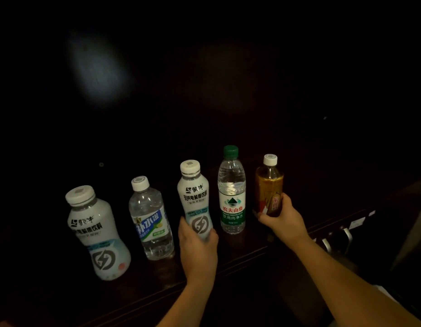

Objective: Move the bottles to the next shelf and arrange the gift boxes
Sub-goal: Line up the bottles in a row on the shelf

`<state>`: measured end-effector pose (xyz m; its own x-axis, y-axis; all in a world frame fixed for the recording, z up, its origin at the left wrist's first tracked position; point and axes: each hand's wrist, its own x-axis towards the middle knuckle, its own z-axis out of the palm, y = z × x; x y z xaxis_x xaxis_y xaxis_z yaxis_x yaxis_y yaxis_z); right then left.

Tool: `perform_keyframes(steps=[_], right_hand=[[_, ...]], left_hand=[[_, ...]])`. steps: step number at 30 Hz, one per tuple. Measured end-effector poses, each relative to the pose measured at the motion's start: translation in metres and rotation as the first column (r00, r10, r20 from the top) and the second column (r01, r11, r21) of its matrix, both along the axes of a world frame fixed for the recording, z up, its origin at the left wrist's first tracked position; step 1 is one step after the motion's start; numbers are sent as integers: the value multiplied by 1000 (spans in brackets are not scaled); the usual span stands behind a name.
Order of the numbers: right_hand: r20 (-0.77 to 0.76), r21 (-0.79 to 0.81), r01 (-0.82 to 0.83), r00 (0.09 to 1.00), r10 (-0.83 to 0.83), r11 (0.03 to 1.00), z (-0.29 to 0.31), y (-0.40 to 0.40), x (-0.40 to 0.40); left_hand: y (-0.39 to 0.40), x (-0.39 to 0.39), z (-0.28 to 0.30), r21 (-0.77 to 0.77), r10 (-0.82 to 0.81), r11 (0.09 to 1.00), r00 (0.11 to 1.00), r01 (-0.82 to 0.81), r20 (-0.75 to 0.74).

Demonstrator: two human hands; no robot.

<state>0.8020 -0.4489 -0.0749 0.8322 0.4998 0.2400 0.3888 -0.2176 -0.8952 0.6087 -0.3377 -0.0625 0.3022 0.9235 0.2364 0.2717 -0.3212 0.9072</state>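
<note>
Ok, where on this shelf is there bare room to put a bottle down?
Bare shelf lies left of and behind the leftmost white bottle, and right of the amber bottle in the right hand. The row is crowded around the left hand.

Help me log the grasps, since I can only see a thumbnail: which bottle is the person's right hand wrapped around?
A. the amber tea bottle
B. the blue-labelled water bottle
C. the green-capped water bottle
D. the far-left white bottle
A: the right hand is closed around the lower part of the amber tea bottle, at the right end of the row.
</note>
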Motion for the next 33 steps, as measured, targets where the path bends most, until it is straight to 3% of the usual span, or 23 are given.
perform_keyframes(steps=[5, 10, 13, 18, 20, 23, 27, 33], right_hand=[[-39, 60, -24, 999, 26, 998, 7, -10, -6], [3, 222, 216, 975, -223, 951, -1, -21, -53], [18, 249, 119, 992, -128, 961, -1, -6, -98], [57, 183, -111, 993, 103, 977, 0, 39, -153], [65, 148, -156, 987, 147, 977, 2, 54, -162], [106, 112, -160, 983, 148, 981, 7, 72, -166], [105, 86, -161, 983, 151, 983, 17, 86, -154], [41, 95, -187, 982, 184, 978, 8, 90, -145]], left_hand=[[-13, -19, 2, -77, -69, 995, 998, 68, -7], [-36, -73, -10, 35, -53, 998, 996, 50, 78], [-29, -112, -13, 236, 70, 967, 991, -95, 112], [6, -153, 1, 327, 266, 910, 964, -256, 14], [20, -158, 6, 266, 303, 922, 952, -283, -37], [40, -160, 10, 31, 319, 947, 948, -319, 7], [61, -157, 8, -157, 268, 952, 963, -263, 11], [66, -157, 3, -92, 207, 973, 977, -212, -59]])
